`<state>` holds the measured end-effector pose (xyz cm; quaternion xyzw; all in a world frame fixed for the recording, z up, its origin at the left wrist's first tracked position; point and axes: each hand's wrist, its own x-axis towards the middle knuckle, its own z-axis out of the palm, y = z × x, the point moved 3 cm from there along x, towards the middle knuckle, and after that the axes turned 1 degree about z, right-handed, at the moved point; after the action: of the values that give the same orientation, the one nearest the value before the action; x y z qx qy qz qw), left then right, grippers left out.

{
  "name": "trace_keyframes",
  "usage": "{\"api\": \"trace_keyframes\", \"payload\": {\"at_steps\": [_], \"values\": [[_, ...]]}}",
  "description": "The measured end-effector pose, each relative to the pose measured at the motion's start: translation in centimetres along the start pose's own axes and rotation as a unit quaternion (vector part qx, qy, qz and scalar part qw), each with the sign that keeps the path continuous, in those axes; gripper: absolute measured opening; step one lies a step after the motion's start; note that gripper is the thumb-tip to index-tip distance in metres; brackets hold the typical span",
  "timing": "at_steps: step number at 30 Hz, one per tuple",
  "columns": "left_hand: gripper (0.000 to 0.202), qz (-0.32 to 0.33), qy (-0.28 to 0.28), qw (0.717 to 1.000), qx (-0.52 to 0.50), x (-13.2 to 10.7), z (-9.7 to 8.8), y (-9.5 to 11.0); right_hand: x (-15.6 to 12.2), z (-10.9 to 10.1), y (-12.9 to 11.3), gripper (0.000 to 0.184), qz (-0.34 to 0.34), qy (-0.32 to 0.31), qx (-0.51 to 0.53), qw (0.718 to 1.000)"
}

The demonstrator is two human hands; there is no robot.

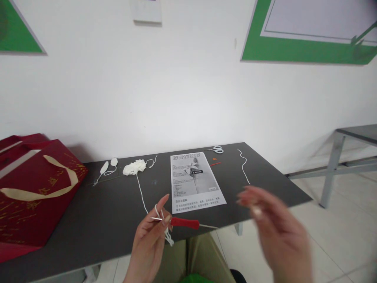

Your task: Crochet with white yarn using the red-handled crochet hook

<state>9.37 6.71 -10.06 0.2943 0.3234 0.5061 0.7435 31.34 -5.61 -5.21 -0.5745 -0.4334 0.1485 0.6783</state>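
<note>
Red-handled crochet hook (179,223) in left hand (150,239), printed sheet (194,181) text illegible

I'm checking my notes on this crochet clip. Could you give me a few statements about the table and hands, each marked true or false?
1. The left hand holds a red-handled crochet hook. True.
2. The right hand grips the scissors. False: the scissors lie on the far side of the table, untouched.
3. A printed sheet lies flat on the table. True.
4. The red bag stands right of the sheet. False: it is at the left end.
5. White yarn runs to the left hand. True.
</note>
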Motion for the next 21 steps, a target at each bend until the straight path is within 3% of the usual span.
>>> {"api": "trace_keyframes", "payload": {"at_steps": [2, 4, 5, 8, 13, 15, 18, 21], "values": [[0.044, 0.001, -0.009, 1.000, 0.001, 0.5, 0.5, -0.1, -0.8, 4.0, 2.9, 0.046, 0.090, -0.103, 0.062, 0.989], [0.043, 0.008, -0.007, 1.000, -0.002, 0.9, 0.8, -0.1, -2.3, 7.0, 5.3, 0.066, 0.158, -0.132, 0.143, 0.968], [0.043, 0.011, -0.004, 1.000, -0.003, 1.0, 0.8, -0.1, -3.1, 8.1, 6.3, 0.069, 0.195, -0.129, 0.194, 0.953], [0.044, 0.010, -0.008, 1.000, 0.002, 1.2, 0.6, -0.5, -4.4, 9.4, 8.0, 0.048, 0.292, -0.046, 0.334, 0.895], [0.042, 0.005, -0.016, 1.000, 0.020, 0.8, 0.6, -1.7, -4.8, 10.6, 8.2, 0.037, 0.363, 0.001, 0.432, 0.826], [0.045, -0.022, -0.022, 0.999, 0.024, 0.6, 0.8, -2.5, -5.2, 11.3, 8.2, 0.034, 0.364, 0.003, 0.448, 0.817], [0.046, -0.072, -0.045, 0.996, 0.035, 0.4, 1.1, -3.5, -5.5, 11.8, 8.1, 0.025, 0.333, 0.017, 0.440, 0.834], [0.047, -0.074, -0.061, 0.993, 0.072, 0.5, 1.0, -3.9, -5.2, 11.6, 7.8, 0.017, 0.321, 0.022, 0.429, 0.844]]}}
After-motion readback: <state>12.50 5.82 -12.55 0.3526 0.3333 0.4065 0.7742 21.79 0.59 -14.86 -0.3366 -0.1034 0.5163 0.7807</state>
